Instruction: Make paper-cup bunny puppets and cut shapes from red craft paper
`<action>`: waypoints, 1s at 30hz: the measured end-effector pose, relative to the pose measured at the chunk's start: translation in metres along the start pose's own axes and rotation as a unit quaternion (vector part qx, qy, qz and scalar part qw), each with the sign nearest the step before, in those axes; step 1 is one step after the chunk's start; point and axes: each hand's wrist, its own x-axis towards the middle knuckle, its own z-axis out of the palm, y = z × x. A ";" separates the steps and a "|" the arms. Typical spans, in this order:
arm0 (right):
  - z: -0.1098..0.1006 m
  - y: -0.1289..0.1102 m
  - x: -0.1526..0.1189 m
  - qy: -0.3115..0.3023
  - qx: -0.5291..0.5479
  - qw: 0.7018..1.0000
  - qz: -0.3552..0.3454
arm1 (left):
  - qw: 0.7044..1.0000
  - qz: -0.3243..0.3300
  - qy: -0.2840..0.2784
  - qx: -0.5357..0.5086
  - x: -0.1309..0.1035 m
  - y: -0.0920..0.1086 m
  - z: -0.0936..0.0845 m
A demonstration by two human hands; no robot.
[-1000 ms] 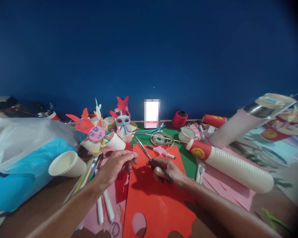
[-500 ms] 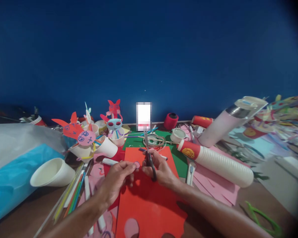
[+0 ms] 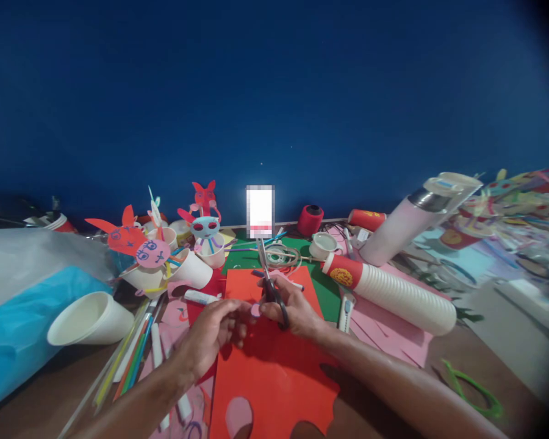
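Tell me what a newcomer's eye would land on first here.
Probably the scissors in the right hand, above the red-orange sheet at the centre, with a small pink disc between that hand and the left hand. Next might come the colourful paper animal faces at the left and the long stack of paper cups lying at the right.

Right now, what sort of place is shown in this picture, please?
Likely a paper-craft worktable: the right hand holds scissors above a red-orange sheet, with stacked paper cups and a pink-faced paper figure nearby.
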 end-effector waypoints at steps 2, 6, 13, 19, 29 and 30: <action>0.000 0.000 0.000 -0.004 -0.001 1.000 0.009 | 1.000 0.006 0.006 -0.016 0.002 0.000 -0.003; 0.000 0.009 -0.001 -0.024 0.011 1.000 0.015 | 0.999 0.009 -0.002 0.044 0.001 0.000 0.000; 0.004 0.014 -0.002 -0.025 -0.006 1.000 -0.002 | 0.987 0.023 -0.018 0.161 0.001 -0.001 0.002; 0.006 0.011 -0.006 -0.021 -0.089 0.996 -0.022 | 0.979 0.044 -0.063 0.190 0.006 -0.008 -0.005; 0.007 0.006 -0.006 0.002 -0.117 0.992 -0.050 | 0.989 0.056 -0.031 0.137 0.003 -0.004 -0.002; 0.006 0.005 -0.006 0.006 -0.112 0.992 -0.052 | 0.992 0.053 -0.021 0.111 0.002 -0.002 -0.001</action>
